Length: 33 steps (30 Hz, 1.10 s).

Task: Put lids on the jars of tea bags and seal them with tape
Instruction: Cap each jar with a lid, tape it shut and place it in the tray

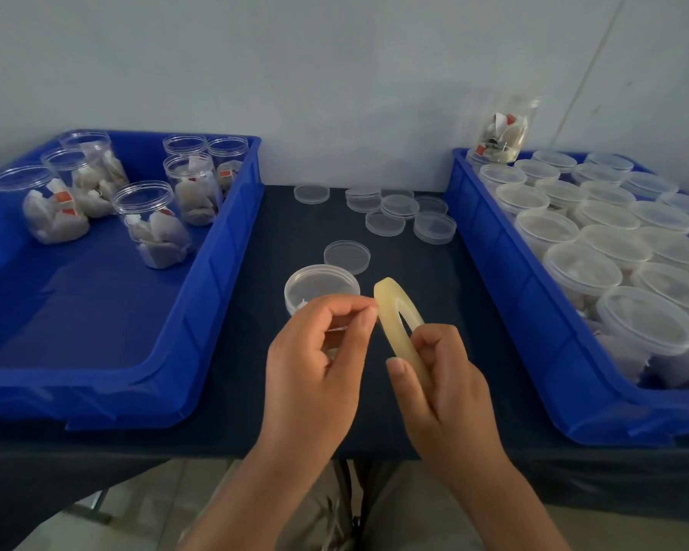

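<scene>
your right hand (446, 375) holds the tape (395, 308) on edge, thumb and curled fingers clamped on its lower rim. your left hand (315, 363) is pinched narrow, thumb and forefinger meeting at the roll's top edge. the film is clear, so i cannot tell whether they have the free end. the jar (321, 285) to seal stands on the table (291, 224) just behind your left knuckles, lid on, with a spare lid (347, 254) beside it. open jars (152, 224) wait in the left bin (231, 248); lidded ones fill the right bin (490, 252).

the tape is likely light, thin and sticky, and will probably fold onto itself if pulled slack, so keep it taut and take the end by a corner. the jar looks like thin clear plastic, light with only tea bags inside and smooth at the wall, so it may skid or tip when the tape tugs. steady it by the lid or upper wall and lay the tape along the seam under the lid.
</scene>
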Each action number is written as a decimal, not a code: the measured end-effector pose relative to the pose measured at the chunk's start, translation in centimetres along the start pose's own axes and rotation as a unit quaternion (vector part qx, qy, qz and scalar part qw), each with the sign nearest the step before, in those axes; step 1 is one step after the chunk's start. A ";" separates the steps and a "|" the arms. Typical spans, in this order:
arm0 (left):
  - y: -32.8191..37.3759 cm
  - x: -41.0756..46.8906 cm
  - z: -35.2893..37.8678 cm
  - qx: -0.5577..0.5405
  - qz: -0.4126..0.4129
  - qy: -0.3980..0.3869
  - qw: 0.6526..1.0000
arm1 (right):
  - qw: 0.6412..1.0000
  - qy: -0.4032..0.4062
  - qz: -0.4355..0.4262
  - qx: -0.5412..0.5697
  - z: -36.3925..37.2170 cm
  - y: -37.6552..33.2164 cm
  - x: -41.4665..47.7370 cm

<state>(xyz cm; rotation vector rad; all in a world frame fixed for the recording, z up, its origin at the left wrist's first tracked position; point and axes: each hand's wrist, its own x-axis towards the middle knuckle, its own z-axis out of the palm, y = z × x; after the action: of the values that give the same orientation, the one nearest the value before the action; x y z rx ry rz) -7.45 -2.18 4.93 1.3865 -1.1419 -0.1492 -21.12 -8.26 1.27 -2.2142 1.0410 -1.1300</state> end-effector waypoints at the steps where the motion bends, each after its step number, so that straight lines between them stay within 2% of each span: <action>1: -0.1 -0.2 0.1 -0.008 -0.007 0.000 1.000 | 1.000 0.000 0.000 0.009 0.0 -0.1 0.0; 8: -0.7 -0.8 0.1 -0.078 -0.068 -0.031 0.994 | 0.995 -0.039 -0.010 0.088 0.3 -0.1 -0.4; 11: -0.9 -0.6 -0.1 -0.037 -0.032 -0.012 0.999 | 0.993 -0.087 -0.007 0.081 0.4 0.2 -0.5; 16: -1.8 -0.8 -0.2 0.018 0.027 -0.006 0.999 | 0.979 -0.136 0.005 0.152 0.1 0.1 -0.1; 21: -2.0 -1.1 0.2 0.016 0.022 -0.055 0.998 | 0.986 -0.125 0.018 0.111 0.6 0.0 0.1; 27: -2.4 -0.7 -0.4 0.093 0.095 0.004 0.991 | 0.988 -0.152 0.020 0.010 0.6 0.3 0.6; 33: -3.8 -1.4 -0.3 0.108 0.100 0.054 0.988 | 0.990 -0.143 -0.001 -0.005 -0.6 0.6 1.8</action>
<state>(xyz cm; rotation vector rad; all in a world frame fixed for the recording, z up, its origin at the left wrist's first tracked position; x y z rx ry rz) -5.94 -2.06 1.16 1.4403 -1.2240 0.1964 -21.19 -10.12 2.08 -2.3005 0.9247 -0.7779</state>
